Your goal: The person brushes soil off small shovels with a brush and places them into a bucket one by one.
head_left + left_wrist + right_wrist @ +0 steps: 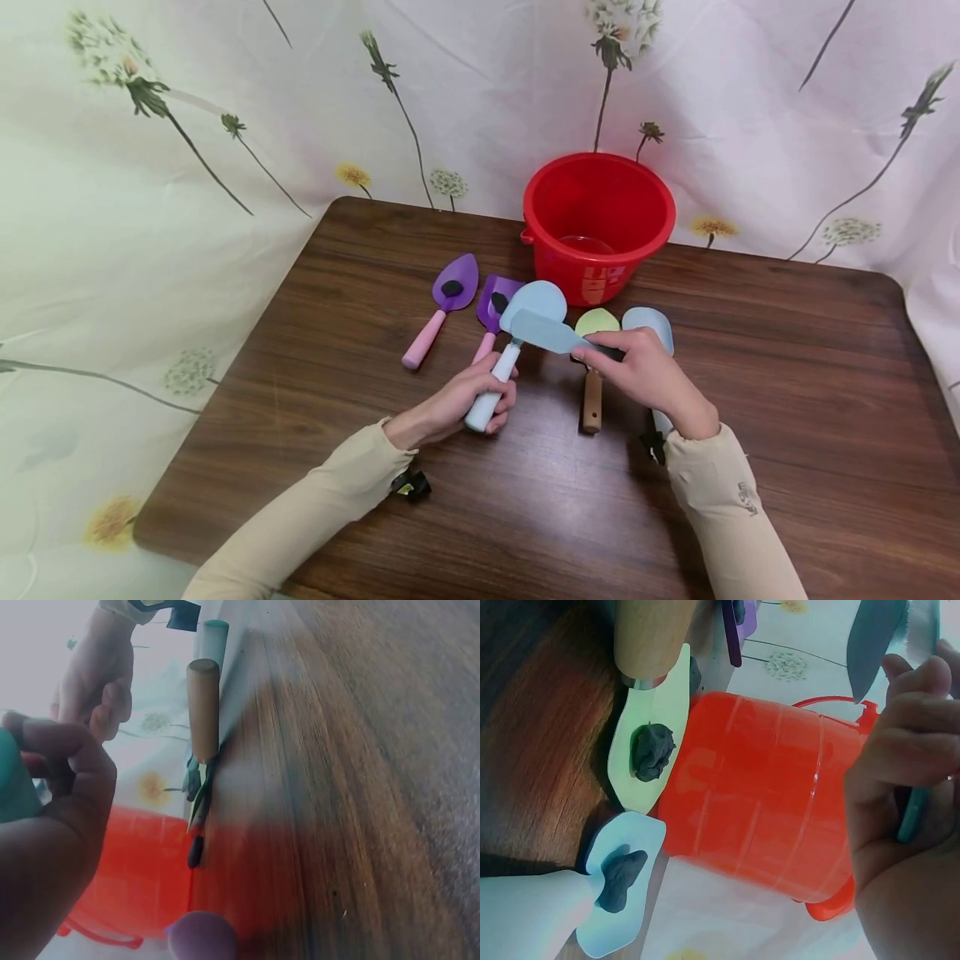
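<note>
My left hand (480, 396) grips the pale handle of a light blue hand shovel (546, 293), raised above the table with its rounded blade toward the bucket. In my right hand (648, 367) is a spatula (543, 331) with a flat blue-grey blade and a dark green handle, held between thumb and fingers. Its blade crosses in front of the shovel's blade in the head view; whether they touch I cannot tell. In the right wrist view, the right hand (911, 757) curls round the handle, and part of the blade (876, 649) shows above it.
A red bucket (592, 279) stands at the table's back. Left of it lie a purple pointed trowel (467, 271) and a purple square shovel (491, 292), both pink-handled. Nearer the right hand lie a green trowel (649, 709) and another light blue shovel (626, 922), each bearing a dark lump.
</note>
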A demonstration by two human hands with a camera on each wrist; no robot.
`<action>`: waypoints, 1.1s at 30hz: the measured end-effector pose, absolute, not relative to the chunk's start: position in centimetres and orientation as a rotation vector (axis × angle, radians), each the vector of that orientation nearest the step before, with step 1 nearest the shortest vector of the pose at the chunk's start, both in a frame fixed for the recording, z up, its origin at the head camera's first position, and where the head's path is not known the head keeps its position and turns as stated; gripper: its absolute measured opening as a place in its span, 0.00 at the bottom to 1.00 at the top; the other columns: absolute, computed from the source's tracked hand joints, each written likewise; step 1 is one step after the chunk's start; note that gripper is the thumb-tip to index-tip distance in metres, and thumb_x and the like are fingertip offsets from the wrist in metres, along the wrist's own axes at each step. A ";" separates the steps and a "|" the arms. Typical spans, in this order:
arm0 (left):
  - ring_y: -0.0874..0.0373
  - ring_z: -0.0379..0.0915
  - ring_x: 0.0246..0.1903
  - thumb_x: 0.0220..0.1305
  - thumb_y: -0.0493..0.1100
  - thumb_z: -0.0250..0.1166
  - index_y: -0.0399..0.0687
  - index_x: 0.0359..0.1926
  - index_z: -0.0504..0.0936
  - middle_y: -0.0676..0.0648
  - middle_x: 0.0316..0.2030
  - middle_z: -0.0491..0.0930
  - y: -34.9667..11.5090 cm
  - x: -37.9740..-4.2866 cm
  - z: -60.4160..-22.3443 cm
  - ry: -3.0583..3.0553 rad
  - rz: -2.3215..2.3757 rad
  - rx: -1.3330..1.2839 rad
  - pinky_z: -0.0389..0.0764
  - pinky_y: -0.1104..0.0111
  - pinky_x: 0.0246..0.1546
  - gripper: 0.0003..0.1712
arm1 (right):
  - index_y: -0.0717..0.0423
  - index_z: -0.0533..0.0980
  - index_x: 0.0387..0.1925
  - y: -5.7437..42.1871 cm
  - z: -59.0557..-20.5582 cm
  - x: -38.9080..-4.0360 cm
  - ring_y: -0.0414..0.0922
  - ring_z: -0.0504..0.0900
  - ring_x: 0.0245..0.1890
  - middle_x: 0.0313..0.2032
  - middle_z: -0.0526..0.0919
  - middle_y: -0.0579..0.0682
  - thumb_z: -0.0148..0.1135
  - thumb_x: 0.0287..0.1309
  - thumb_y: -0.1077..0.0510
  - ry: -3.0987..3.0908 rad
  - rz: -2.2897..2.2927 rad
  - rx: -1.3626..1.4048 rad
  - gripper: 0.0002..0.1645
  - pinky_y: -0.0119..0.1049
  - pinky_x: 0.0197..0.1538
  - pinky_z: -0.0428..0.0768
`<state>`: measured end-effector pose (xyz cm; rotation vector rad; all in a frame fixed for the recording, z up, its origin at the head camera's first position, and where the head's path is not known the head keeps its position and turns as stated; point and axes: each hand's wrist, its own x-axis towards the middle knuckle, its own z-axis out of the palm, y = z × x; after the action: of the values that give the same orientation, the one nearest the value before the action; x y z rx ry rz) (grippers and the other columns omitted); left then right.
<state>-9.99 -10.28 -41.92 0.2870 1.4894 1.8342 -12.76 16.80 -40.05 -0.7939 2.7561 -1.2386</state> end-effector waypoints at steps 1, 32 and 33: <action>0.58 0.66 0.18 0.68 0.36 0.43 0.40 0.48 0.55 0.48 0.24 0.66 -10.4 -10.0 -42.0 1.465 1.834 0.309 0.71 0.71 0.22 0.10 | 0.53 0.85 0.42 16.9 -40.1 -12.8 0.37 0.73 0.19 0.22 0.84 0.47 0.69 0.55 0.54 2.749 -1.242 -0.788 0.13 0.29 0.25 0.74; 0.56 0.83 0.33 0.73 0.37 0.51 0.36 0.57 0.58 0.43 0.38 0.78 -10.6 -9.9 -42.4 1.533 1.641 0.531 0.82 0.65 0.42 0.18 | 0.57 0.85 0.42 17.2 -40.0 -13.1 0.39 0.69 0.20 0.19 0.80 0.46 0.70 0.55 0.55 3.076 -1.248 -0.746 0.14 0.27 0.24 0.69; 0.56 0.84 0.35 0.73 0.37 0.51 0.34 0.58 0.58 0.42 0.40 0.78 -10.6 -10.0 -42.5 1.543 1.641 0.530 0.82 0.65 0.43 0.19 | 0.56 0.85 0.42 17.2 -39.9 -13.0 0.38 0.69 0.20 0.20 0.81 0.46 0.71 0.54 0.55 3.037 -1.256 -0.785 0.14 0.27 0.24 0.70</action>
<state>-9.98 -10.63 -42.49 0.5301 1.5432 1.6405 -12.98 17.15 -39.92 -0.7852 3.0371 -1.2561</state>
